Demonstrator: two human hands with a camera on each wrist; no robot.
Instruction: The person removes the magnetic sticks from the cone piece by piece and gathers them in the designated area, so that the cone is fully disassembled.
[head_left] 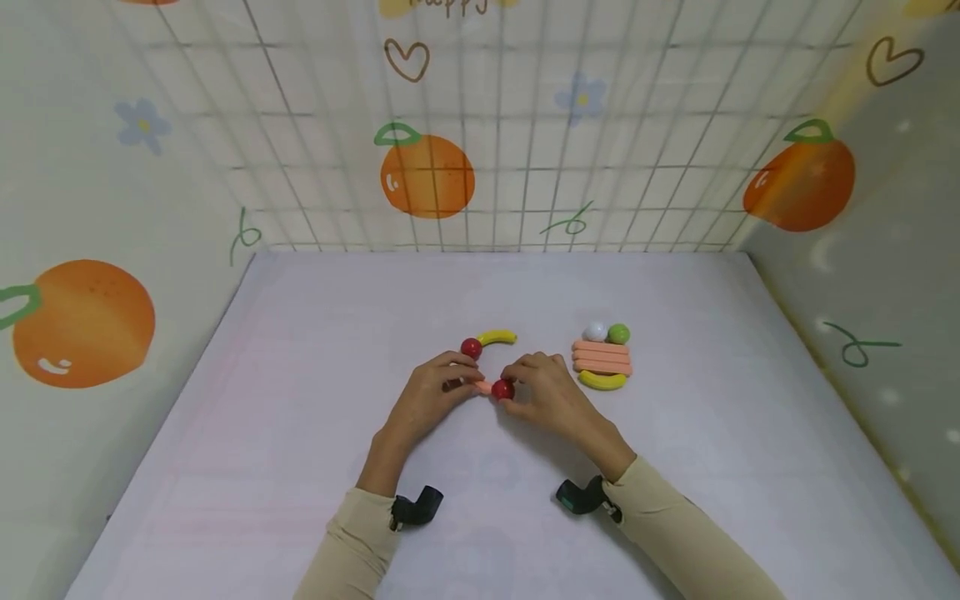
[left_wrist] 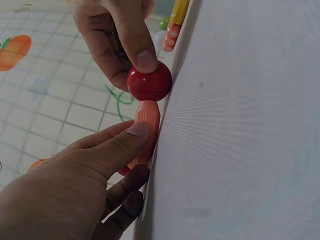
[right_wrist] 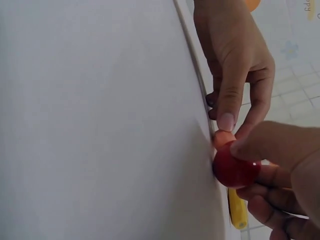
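My left hand (head_left: 431,390) pinches a short salmon-pink rod (left_wrist: 146,116) between thumb and fingers, low over the white tabletop. At the rod's right end sits a glossy red ball (head_left: 502,390), held between the thumb and fingers of my right hand (head_left: 553,393). In the left wrist view, ball and rod meet end to end. Just beyond my left fingertips lies a second red ball (head_left: 471,348), touching one end of a yellow curved rod (head_left: 498,337). My fingers cover part of the pink rod.
To the right of my hands, several pink rods (head_left: 602,357) lie side by side. A white ball (head_left: 596,332) and a green ball (head_left: 618,334) sit behind them, another yellow curved rod (head_left: 602,381) in front. A wire grid (head_left: 510,179) backs the table.
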